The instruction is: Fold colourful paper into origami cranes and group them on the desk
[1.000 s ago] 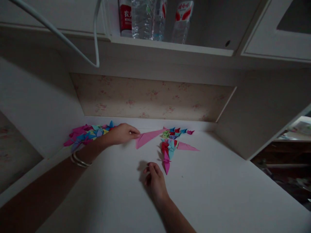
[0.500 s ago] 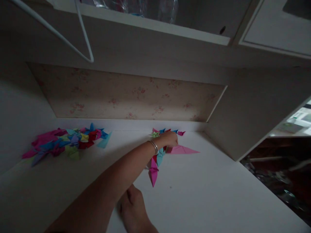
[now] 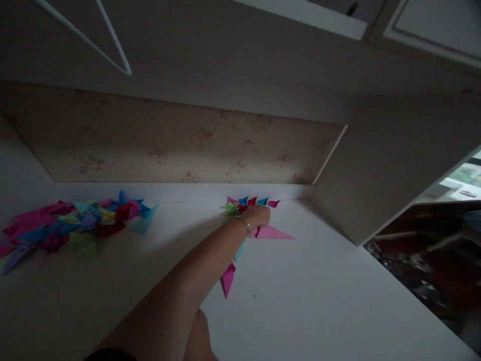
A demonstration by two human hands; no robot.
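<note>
My left hand (image 3: 259,216), with bracelets at the wrist, reaches across the white surface into a group of small folded paper cranes. Its fingers are closed and point down; what they pinch is hidden beneath the hand. Just under it lies a pink paper crane (image 3: 276,232) with a long pointed end. Behind the hand stand a blue crane (image 3: 262,201), a magenta crane (image 3: 274,203) and a green crane (image 3: 231,209). Another magenta crane (image 3: 227,281) lies nearer, below my left wrist. My right hand (image 3: 200,336) is curled at the bottom, mostly hidden behind my left forearm.
A heap of colourful folded paper (image 3: 86,220) lies on the left of the white surface (image 3: 300,301). Behind are a floral back panel (image 3: 180,145) and an overhead shelf. A side panel (image 3: 394,160) rises at right, and a white hanger-like wire (image 3: 86,42) hangs upper left.
The view has shifted, so the paper heap sits farther left and the shelf contents have left the picture. My left hand stays over the cranes; my right hand is now more covered by my left forearm.
</note>
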